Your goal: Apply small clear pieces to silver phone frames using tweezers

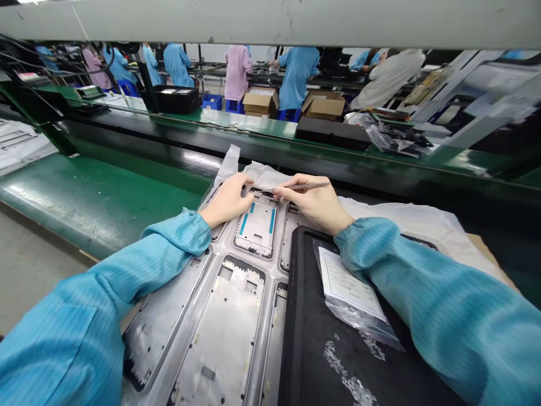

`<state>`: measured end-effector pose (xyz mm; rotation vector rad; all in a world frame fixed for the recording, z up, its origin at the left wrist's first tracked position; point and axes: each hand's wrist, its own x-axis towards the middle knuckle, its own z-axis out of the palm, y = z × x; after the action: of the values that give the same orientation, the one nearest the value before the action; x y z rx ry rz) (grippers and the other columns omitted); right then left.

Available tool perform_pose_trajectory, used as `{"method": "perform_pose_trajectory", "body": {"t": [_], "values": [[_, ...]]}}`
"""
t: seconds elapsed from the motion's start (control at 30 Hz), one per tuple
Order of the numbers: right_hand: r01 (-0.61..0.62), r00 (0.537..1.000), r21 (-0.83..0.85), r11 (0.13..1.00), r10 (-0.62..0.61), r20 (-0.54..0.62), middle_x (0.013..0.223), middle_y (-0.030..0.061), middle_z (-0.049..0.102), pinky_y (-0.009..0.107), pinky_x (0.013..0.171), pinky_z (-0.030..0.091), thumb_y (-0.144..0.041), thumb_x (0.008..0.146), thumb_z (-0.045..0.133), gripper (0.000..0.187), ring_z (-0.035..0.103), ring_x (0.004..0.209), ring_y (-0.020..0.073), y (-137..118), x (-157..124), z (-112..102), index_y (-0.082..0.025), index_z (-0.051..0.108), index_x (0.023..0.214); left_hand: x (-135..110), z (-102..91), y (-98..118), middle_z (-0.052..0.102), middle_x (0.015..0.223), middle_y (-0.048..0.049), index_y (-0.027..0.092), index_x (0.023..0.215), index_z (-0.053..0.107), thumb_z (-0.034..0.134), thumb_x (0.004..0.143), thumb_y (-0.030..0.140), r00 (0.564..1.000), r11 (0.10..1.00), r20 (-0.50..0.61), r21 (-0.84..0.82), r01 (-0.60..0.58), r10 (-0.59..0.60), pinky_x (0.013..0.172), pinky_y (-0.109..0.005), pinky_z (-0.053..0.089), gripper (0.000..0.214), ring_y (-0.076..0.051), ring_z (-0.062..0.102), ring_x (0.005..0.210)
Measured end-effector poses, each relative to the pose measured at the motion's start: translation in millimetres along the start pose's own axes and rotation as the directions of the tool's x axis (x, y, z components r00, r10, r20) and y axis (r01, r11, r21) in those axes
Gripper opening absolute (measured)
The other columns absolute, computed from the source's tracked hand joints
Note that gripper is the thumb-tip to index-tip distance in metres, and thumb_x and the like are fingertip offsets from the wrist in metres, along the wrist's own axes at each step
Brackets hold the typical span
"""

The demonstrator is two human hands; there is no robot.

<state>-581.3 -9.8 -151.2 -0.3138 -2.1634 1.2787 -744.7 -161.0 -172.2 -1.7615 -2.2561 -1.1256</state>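
My right hand [315,202] is closed on slim metal tweezers [310,185], whose tip points left over the top end of a phone middle frame [257,223]. That frame is silver with a dark edge and carries several blue strips. My left hand [228,197] lies at the frame's upper left corner, thumb and forefinger curved and apart; its other fingers are partly hidden. The frame sits in a pocket of a clear plastic tray [273,272]. More silver frames fill other pockets, among them a large one [224,327] nearer me.
A black board or box lid [306,338] covers the tray's right side, with a bagged paper label [349,282] on it. White wrapping sheet [406,217] lies behind. Left is a green bench [105,197]. Beyond a dark rail, people in smocks work near cardboard boxes [260,101].
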Motion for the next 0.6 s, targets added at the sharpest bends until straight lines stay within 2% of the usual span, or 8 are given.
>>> {"method": "perform_pose_trajectory", "body": {"t": [0.13,0.37,0.6], "values": [[-0.007,1.0,-0.028,1.0,0.006,-0.009,0.077,0.008,0.075,0.036,0.071,0.059,-0.06,0.075,0.084,0.041,0.071,0.073,0.0242,2.4,2.5,3.2,-0.02,0.075,0.076,2.7,4.4,-2.6,0.074,0.114,-0.0136,0.014,0.093,0.072,0.055,0.081,0.008,0.999,0.999,0.039,0.04,-0.022,0.021,0.106,-0.043,0.054,0.021,-0.027,0.069,0.112],[-0.005,1.0,-0.03,1.0,0.005,0.019,0.076,0.0067,0.074,0.036,0.069,0.057,-0.059,0.073,0.083,0.038,0.069,0.071,0.0234,6.0,5.0,7.4,-0.022,0.074,0.073,3.8,6.1,-5.3,0.074,0.114,-0.0117,0.016,0.092,0.073,0.055,0.081,0.009,0.997,0.997,0.06,0.067,-0.046,0.042,0.107,-0.044,0.054,0.022,-0.027,0.068,0.112],[-0.01,1.0,-0.038,0.999,0.011,0.016,0.077,0.0054,0.075,0.036,0.069,0.057,-0.066,0.071,0.081,0.044,0.07,0.074,0.0241,9.7,7.7,9.8,-0.023,0.073,0.072,2.6,5.5,-6.8,0.075,0.115,-0.0112,0.015,0.098,0.076,0.056,0.081,0.01,0.997,0.995,0.059,0.088,-0.056,0.05,0.106,-0.044,0.055,0.027,-0.027,0.07,0.112]]}}
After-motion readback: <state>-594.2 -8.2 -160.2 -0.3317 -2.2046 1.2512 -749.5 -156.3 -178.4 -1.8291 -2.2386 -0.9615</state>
